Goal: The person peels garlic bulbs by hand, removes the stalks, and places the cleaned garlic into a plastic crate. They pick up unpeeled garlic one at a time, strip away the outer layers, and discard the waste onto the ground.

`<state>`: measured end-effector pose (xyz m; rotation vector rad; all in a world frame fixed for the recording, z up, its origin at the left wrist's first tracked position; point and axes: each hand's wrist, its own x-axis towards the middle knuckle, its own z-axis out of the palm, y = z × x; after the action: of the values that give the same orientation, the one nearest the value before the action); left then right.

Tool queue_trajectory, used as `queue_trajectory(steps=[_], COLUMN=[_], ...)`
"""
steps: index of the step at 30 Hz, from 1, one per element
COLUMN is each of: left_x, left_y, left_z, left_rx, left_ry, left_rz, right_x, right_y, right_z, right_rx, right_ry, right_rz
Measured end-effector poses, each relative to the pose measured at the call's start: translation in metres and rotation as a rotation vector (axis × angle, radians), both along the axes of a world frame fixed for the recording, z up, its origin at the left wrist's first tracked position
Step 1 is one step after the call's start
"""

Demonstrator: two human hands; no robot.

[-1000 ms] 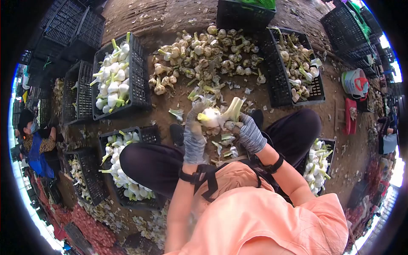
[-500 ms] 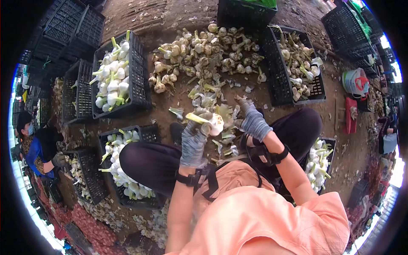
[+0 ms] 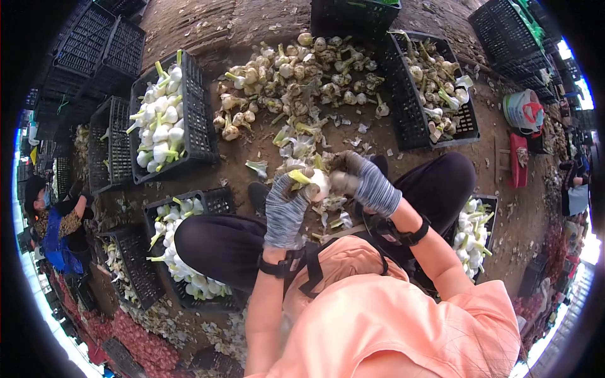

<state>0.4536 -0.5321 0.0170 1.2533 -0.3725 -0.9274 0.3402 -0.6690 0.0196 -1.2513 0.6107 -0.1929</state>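
My left hand (image 3: 287, 211), in a grey striped glove with dirty fingertips, is closed around a garlic bulb (image 3: 321, 185). The bulb is white, and its green-yellow stem stub points to the left across my fingers. On the bulb's other side is my right hand (image 3: 370, 184), gloved the same way. Its fingers are bent towards the bulb but smeared by motion, so I cannot make out whether they touch or pinch anything. Loose peeled skins (image 3: 296, 148) lie on the ground just beyond both hands.
A heap of unpeeled garlic (image 3: 302, 72) lies ahead. Crates of white bulbs stand at left (image 3: 205, 120), by my left knee (image 3: 227, 198) and by my right knee (image 3: 489, 205). A crate of dirty garlic (image 3: 403, 120) is at right. A co-worker (image 3: 60, 220) is at far left.
My right hand has moved left, from apart with spread fingers to the bulb's side. The bulb stays in my left hand, slightly turned. The co-worker at left has straightened up.
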Motion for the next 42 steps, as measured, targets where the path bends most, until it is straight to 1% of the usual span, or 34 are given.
queue_trajectory(steps=[1, 3, 5, 6, 7, 8, 9, 10, 11, 12, 13, 14, 15, 16, 17, 18, 19, 20, 21, 22, 23, 24, 25, 26, 27, 29, 30, 31, 33, 35, 37, 38, 41, 42], left_x=[-0.002, -0.002, 0.002, 0.003, 0.005, 0.007, 0.009, 0.01, 0.011, 0.012, 0.013, 0.013, 0.01, 0.005, 0.003, 0.007, 0.006, 0.006, 0.005, 0.004, 0.004, 0.003, 0.003, 0.002, 0.0, -0.002, -0.003, -0.003, -0.008, -0.015, -0.019, -0.019, -0.018, -0.017], left_y=[-0.001, 0.0, 0.003, 0.002, 0.004, 0.007, 0.009, 0.011, 0.011, 0.011, 0.012, 0.012, 0.009, 0.006, 0.005, 0.007, 0.009, 0.009, 0.009, 0.006, 0.005, 0.003, 0.001, 0.0, -0.001, -0.003, -0.005, -0.007, -0.008, -0.01, -0.014, -0.014, -0.007, -0.009], left_z=[-0.001, -0.004, -0.007, 0.003, 0.003, 0.003, 0.004, 0.01, 0.007, 0.003, 0.001, -0.001, -0.002, -0.006, -0.011, -0.02, -0.026, -0.031, -0.031, -0.031, -0.032, -0.031, -0.029, -0.025, -0.025, -0.024, -0.024, -0.024, -0.026, -0.03, -0.022, -0.02, -0.039, -0.034], left_rx=[-0.004, -0.006, -0.026, -0.056, -0.054, -0.097, -0.14, -0.123, -0.125, -0.173, -0.221, -0.194, -0.194, -0.21, -0.225, -0.266, -0.269, -0.274, -0.273, -0.32, -0.322, -0.335, -0.347, -0.26, -0.259, -0.224, -0.224, -0.184, -0.141, -0.09, -0.081, -0.072, -0.039, -0.039], left_ry=[-0.058, -0.118, -0.293, -0.223, -0.223, -0.052, 0.12, 0.248, 0.245, 0.329, 0.415, 0.457, 0.457, 0.631, 0.804, 0.957, 0.957, 0.978, 1.002, 1.087, 1.087, 1.082, 1.078, 1.07, 1.071, 1.022, 1.021, 0.975, 0.931, 0.801, 0.815, 0.826, 0.892, 0.893], left_rz=[0.015, 0.024, 0.016, 0.002, 0.002, -0.024, -0.05, -0.052, -0.05, -0.04, -0.029, -0.032, -0.027, 0.092, 0.212, 0.189, 0.191, 0.199, 0.206, 0.215, 0.217, 0.202, 0.185, 0.228, 0.229, 0.267, 0.266, 0.287, 0.309, 0.293, 0.317, 0.348, 0.359, 0.359], right_x=[0.001, 0.001, 0.002, 0.003, 0.005, 0.005, 0.003, 0.002, 0.0, -0.002, -0.007, -0.013, -0.019, -0.023, -0.026, -0.028, -0.028, -0.026, -0.025, -0.02, -0.013, -0.008, -0.004, 0.0, 0.004, 0.009, 0.012, 0.013, 0.015, 0.017, 0.019, 0.017, 0.012, 0.01], right_y=[0.003, 0.008, 0.007, 0.003, -0.001, -0.006, -0.009, -0.011, -0.013, -0.013, -0.01, -0.008, -0.009, -0.015, -0.019, -0.023, -0.026, -0.028, -0.031, -0.03, -0.027, -0.022, -0.017, -0.012, -0.009, -0.003, 0.001, 0.003, 0.008, 0.014, 0.017, 0.017, 0.016, 0.016], right_z=[0.0, -0.003, 0.0, -0.002, -0.004, -0.017, -0.017, -0.016, -0.016, -0.015, -0.012, -0.009, -0.007, -0.006, -0.003, 0.003, 0.01, 0.018, 0.015, 0.01, 0.006, 0.008, 0.013, 0.015, 0.012, -0.003, -0.012, -0.018, -0.024, -0.024, -0.028, -0.027, -0.008, -0.011], right_rx=[0.0, -0.735, -0.671, -0.707, -0.743, -0.821, -0.822, -0.763, -0.704, -0.704, -0.539, -0.374, -0.207, -0.078, -0.077, 0.102, 0.28, 0.256, 0.02, -0.318, -0.653, -0.651, -0.368, -0.083, -0.081, -0.207, -0.422, -0.421, -0.257, -0.266, -0.379, -0.279, -0.192, -0.192], right_ry=[-0.001, 0.002, 0.008, 0.005, 0.0, -0.035, -0.036, -0.059, -0.083, -0.088, -0.11, -0.129, -0.144, -0.277, -0.275, -0.273, -0.269, -0.296, -0.149, -0.154, -0.158, -0.16, 0.001, 0.16, 0.16, 0.253, 0.146, 0.145, 0.1, 0.128, 0.124, 0.126, 0.085, 0.087], right_rz=[-0.003, 0.047, 0.044, -0.005, -0.054, -0.09, -0.09, -0.008, 0.076, 0.079, 0.194, 0.307, 0.417, 0.464, 0.465, 0.471, 0.476, 0.432, 0.435, 0.377, 0.314, 0.316, 0.19, 0.063, 0.063, -0.009, -0.039, -0.039, -0.091, -0.107, -0.126, -0.116, -0.09, -0.09])
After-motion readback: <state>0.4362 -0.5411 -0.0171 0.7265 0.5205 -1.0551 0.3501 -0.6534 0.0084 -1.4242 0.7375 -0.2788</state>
